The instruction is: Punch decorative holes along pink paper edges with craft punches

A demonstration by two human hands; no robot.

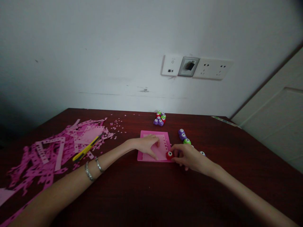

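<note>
On a stack of pink paper sheets, my left hand lies flat with its fingers spread. A paler pink sheet is on top, with a row of small marks or holes down its right side. My right hand pinches a small red one-eyed piece at the lower right corner of the stack. Just beyond that hand, similar purple pieces and a green piece stand in a line. Another piece is partly hidden behind the hand.
A cluster of coloured one-eyed pieces stands near the back edge. Pink paper scraps cover the left side, with a yellow utility knife on them and tiny paper bits around. A flat strip lies at the far right. Wall and sockets rise behind.
</note>
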